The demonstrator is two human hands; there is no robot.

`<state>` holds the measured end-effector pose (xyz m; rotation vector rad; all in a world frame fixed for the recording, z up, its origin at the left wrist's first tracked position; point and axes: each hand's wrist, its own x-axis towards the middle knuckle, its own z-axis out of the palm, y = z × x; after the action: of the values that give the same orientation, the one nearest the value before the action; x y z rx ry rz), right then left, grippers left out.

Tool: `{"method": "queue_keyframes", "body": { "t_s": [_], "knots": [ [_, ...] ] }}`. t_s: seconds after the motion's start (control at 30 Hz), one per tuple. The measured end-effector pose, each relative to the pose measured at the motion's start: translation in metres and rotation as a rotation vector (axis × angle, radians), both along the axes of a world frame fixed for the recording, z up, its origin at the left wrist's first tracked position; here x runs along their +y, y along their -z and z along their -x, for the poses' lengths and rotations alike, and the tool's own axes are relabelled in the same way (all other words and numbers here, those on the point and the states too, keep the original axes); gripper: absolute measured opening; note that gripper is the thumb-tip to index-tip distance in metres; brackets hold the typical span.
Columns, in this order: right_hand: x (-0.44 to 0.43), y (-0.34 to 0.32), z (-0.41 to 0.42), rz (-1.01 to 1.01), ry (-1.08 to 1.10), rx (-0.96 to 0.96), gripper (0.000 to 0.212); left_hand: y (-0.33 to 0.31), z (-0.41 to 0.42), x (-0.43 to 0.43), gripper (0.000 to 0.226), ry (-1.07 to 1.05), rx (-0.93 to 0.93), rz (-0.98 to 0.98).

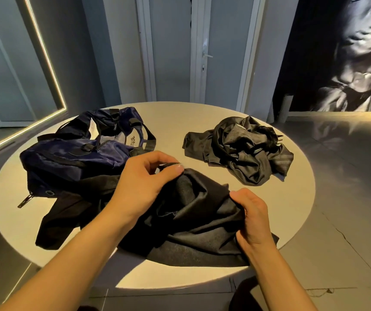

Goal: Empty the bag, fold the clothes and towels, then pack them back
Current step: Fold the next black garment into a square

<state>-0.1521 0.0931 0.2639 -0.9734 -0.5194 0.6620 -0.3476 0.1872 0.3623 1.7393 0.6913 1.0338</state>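
A: What is held at the near edge of the desk [213, 117]?
B: A crumpled black garment [191, 221], laid with its long axis left to right. Its far fold is pinched by the left hand [144, 176], its right edge is gripped by the right hand [253, 216].
A: And farther?
B: The blue bag [79, 158] is seen open, stretched from near-left to far-right. A black clothes pile [240, 151] is placed far right.

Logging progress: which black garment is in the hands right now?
The matte garment at the near edge: the left hand pinches its top, the right hand grips its side. The shiny pile lies far right, no hand on it.
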Motion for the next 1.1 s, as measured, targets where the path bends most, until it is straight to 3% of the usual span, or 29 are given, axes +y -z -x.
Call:
{"method": "queue_keyframes", "body": {
  "t_s": [0.1, 0.27, 0.4, 0.5, 0.6, 0.77, 0.83, 0.93, 1.1],
  "knots": [
    [-0.001, 0.001, -0.001, -0.007, 0.019, -0.006, 0.025, -0.011, 0.0, 0.001, 0.008, 0.027, 0.02, 0.019],
    [-0.002, -0.007, 0.002, 0.018, 0.111, -0.089, 0.036, -0.028, -0.001, 0.004, 0.03, 0.116, 0.113, 0.049],
    [-0.008, -0.038, 0.001, 0.056, 0.064, -0.461, 0.038, -0.047, -0.005, 0.005, 0.042, 0.138, 0.162, 0.04],
    [-0.01, -0.075, 0.011, 0.037, -0.134, -0.703, 0.016, -0.057, -0.013, 0.002, 0.039, 0.165, 0.186, 0.005],
    [-0.005, -0.097, 0.018, 0.019, -0.114, -0.863, 0.004, -0.059, -0.02, 0.0, 0.042, 0.156, 0.17, -0.056],
    [-0.011, -0.117, 0.01, 0.012, -0.242, -0.613, 0.014, -0.052, -0.004, 0.004, 0.013, 0.221, 0.241, -0.049],
    [-0.014, -0.12, 0.003, 0.019, -0.268, -0.555, 0.018, -0.041, 0.008, 0.006, 0.022, 0.217, 0.321, -0.073],
    [-0.015, -0.123, -0.005, 0.019, -0.295, -0.484, 0.021, -0.032, 0.019, 0.008, 0.007, 0.07, 0.367, -0.182],
    [-0.011, -0.119, -0.009, 0.011, -0.26, -0.346, 0.023, -0.028, 0.03, 0.02, 0.005, 0.052, 0.281, -0.074]
  ]
}}
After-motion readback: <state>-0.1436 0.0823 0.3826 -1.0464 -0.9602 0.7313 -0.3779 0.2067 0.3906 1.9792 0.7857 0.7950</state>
